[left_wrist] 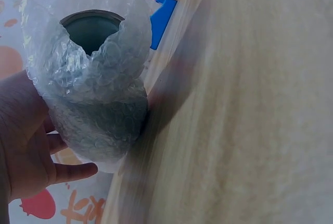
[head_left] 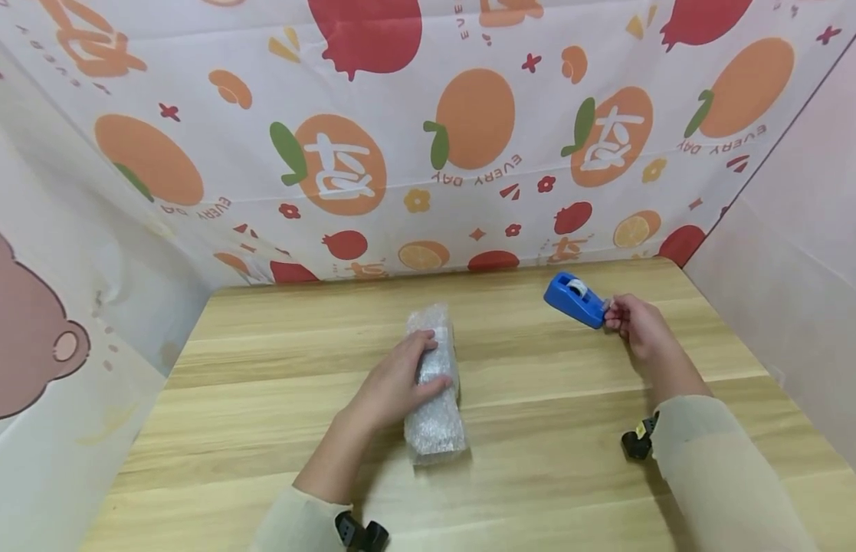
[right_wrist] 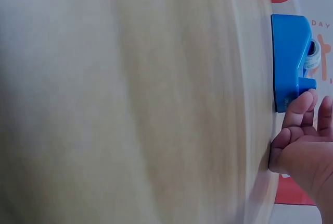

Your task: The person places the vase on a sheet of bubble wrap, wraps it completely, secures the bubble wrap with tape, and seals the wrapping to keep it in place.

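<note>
A bundle of clear bubble wrap (head_left: 436,425) lies lengthwise on the table, and the left wrist view shows a hollow dark-green cylinder (left_wrist: 93,28) inside its open end. Across the top of the bundle rests my left hand (head_left: 400,379), thumb and fingers spread over the wrap. To the right and farther back stands a blue tape dispenser (head_left: 572,299) with a roll of tape (right_wrist: 313,54). At its cutter end, my right hand (head_left: 634,326) pinches the end of the tape with thumb and forefinger; the strip itself is hard to make out.
The wooden table (head_left: 262,429) meets a fruit-printed cloth (head_left: 400,153) along its back edge. Pale sheeting hangs at both sides, with a brown bear print (head_left: 27,330) on the left. Each sleeve has a small black camera (head_left: 637,441) at the wrist.
</note>
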A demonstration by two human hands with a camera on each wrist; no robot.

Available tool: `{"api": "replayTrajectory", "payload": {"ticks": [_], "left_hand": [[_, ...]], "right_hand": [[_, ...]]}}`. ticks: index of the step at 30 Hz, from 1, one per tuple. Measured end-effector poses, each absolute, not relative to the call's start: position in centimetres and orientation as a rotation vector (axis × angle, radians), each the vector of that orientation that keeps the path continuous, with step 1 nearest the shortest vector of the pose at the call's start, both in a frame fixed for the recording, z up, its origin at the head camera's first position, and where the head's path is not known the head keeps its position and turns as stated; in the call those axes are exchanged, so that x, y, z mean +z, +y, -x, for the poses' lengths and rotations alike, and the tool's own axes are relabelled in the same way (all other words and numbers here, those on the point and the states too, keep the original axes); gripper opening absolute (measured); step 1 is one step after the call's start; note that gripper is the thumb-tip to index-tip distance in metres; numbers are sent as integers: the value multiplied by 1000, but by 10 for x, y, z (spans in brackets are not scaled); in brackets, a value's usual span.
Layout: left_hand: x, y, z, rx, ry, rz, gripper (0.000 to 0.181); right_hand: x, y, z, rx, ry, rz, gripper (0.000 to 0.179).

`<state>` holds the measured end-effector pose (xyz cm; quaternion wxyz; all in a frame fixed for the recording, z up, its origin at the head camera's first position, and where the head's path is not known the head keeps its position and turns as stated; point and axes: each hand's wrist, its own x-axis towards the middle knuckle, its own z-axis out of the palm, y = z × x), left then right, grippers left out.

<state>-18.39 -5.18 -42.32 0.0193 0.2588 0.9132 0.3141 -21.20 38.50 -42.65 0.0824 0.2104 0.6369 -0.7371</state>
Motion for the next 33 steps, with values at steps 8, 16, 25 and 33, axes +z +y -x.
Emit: {"api": "replayTrajectory", "payload": {"ticks": [8, 16, 25, 33], "left_hand": [[-426, -52, 186, 992, 2810, -885, 62], [-427, -54, 187, 985, 2779, -1001, 55], [-435, -52, 183, 1148, 2687, -850, 54], [-435, -52, 183, 1219, 2660, -814, 64]], "right_hand": [[-434, 383, 212, -2166, 2223, -729, 32], [-397, 302, 208, -2023, 2492, -206, 24], [-404, 206, 197, -1781, 2239, 217, 29], [-417, 165, 196, -1722, 2146, 275, 32]]}}
